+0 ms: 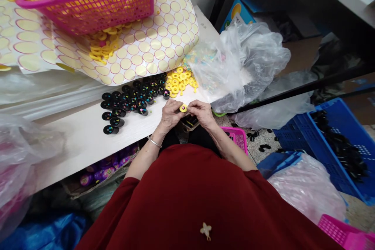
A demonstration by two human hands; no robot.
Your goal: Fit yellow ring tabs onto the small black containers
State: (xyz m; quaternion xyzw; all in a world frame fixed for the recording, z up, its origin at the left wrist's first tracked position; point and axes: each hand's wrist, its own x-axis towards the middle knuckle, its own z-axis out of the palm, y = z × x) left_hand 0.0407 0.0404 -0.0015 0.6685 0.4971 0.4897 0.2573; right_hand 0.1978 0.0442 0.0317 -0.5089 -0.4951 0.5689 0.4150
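Note:
A small round yellow piece (183, 108) with a pink and dark centre is pinched between the thumb and fingers of my left hand (170, 116). My right hand (202, 114) meets it from the other side, its fingertips closed at the edge of the piece. Both hands are just off the front edge of the white table (84, 136). Beyond them lies a pile of yellow ring pieces with short tabs (178, 81). To the left stand several black cups (133, 95) with small coloured beads inside.
A pink basket (96, 6) heaped with yellow pieces rests on sticker sheets (152, 43) at the back left. Clear plastic bags (249, 62) lie to the right. On the floor are a blue crate (336, 133) of black parts and a pink basket (240, 136).

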